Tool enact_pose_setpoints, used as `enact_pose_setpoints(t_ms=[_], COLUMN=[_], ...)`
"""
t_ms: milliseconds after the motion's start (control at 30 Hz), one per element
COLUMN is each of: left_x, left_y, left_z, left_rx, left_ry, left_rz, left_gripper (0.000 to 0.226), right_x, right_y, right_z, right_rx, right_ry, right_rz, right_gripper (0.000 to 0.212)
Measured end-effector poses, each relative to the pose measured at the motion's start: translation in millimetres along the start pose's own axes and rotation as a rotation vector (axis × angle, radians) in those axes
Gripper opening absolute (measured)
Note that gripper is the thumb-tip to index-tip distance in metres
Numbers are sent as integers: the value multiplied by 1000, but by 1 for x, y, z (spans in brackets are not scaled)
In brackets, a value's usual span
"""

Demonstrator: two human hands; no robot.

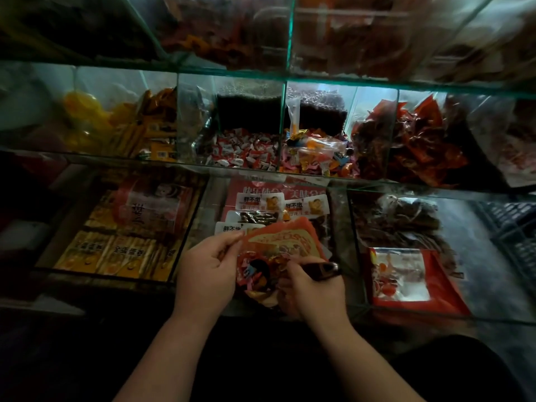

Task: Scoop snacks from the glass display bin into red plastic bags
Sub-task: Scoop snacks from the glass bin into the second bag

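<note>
Your left hand [208, 265] pinches the edge of the red bag [285, 242], held over the middle front glass bin [340, 216]. Your right hand [314, 290] curls around a dark handle [322, 268] at the bag's mouth, where wrapped candies [256, 281] show.

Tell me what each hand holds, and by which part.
The left hand pinches the red plastic bag at its left edge, near the mouth. The right hand grips a dark tool, likely the scoop; which part is too dim to tell.
</note>
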State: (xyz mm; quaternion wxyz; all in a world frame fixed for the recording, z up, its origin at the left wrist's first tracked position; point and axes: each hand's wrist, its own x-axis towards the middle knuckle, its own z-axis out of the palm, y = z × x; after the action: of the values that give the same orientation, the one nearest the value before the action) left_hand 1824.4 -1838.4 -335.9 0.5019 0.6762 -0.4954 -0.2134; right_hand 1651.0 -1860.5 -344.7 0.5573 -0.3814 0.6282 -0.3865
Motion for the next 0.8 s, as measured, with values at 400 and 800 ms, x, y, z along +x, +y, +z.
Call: enact_pose_setpoints(t_ms=[400,800], left_x=[-3,-48], left_y=[17,78], left_z=[0,32], left_rx=[215,21], left_ry=[151,-191], left_rz=[169,644], left_gripper=[16,14], right_x=[-2,-23], right_y=[-9,-40], right_z=[-53,-96], right_rx=[317,393], right_ry=[98,236], right_rz=[84,14], right_gripper=[15,22])
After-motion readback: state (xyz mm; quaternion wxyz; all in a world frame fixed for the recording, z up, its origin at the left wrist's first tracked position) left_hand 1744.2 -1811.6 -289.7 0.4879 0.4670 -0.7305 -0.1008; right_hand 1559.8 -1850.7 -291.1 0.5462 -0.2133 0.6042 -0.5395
